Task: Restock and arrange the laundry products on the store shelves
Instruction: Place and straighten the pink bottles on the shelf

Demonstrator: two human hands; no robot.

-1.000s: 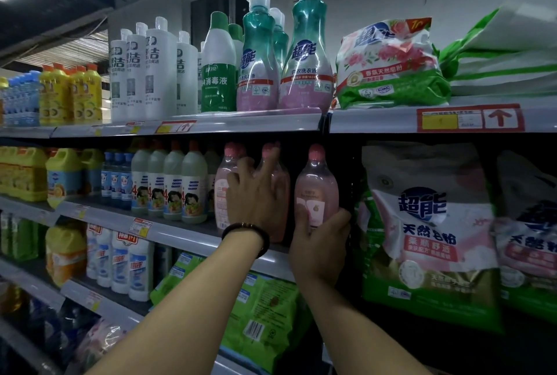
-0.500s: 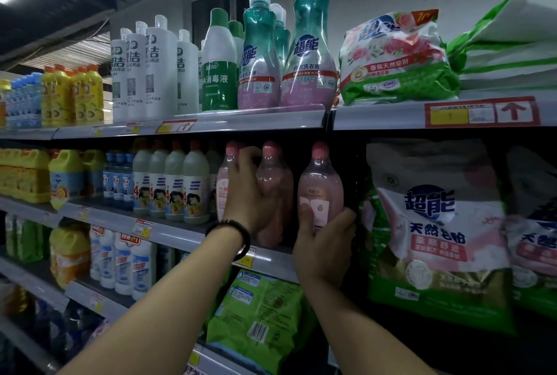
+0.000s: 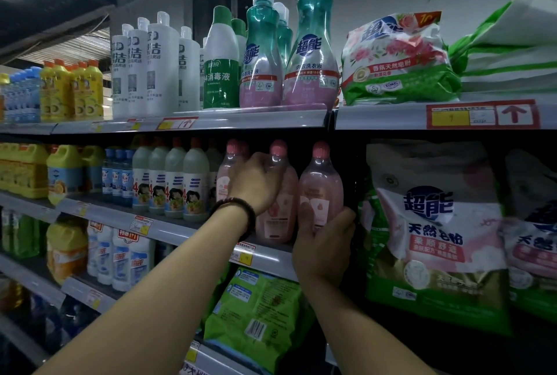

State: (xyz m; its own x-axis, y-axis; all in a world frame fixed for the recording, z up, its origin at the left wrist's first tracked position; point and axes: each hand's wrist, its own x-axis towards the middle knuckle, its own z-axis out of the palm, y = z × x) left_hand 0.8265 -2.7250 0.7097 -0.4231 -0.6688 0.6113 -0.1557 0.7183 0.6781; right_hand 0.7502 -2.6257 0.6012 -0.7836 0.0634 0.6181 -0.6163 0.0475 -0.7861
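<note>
Pink liquid fills three pink-capped bottles standing upright on the middle shelf [image 3: 271, 258], close to its front edge. Left hand [image 3: 256, 184], a dark bead bracelet [image 3: 238, 208] at the wrist, has its fingers curled round the shoulder of the middle pink bottle [image 3: 278, 214]; the left pink bottle [image 3: 224, 175] shows partly behind that hand. Right hand [image 3: 324, 242] grips the low part of the right pink bottle [image 3: 321, 187], thumb laid on the pale front label, fingers wrapped round its far side. Those two bottles stand just beside each other. Print on their labels is too small to read. A dark gap separates the right pink bottle from a bag [image 3: 434, 224] marked 超能 天然皂粉. On the top shelf [image 3: 241, 122] teal pump bottles [image 3: 313, 52] carry 超能 and 内衣洗衣液, a green-and-white bottle [image 3: 221, 73] reads 84消毒液, white bottles [image 3: 156, 67] show 洁, and a flowered bag [image 3: 398, 58] reads 香氛天然皂粉. A red-framed tag [image 3: 482, 115] with an up arrow sits on that shelf's edge. Some headroom lies between the pink caps and the top shelf's underside
</note>
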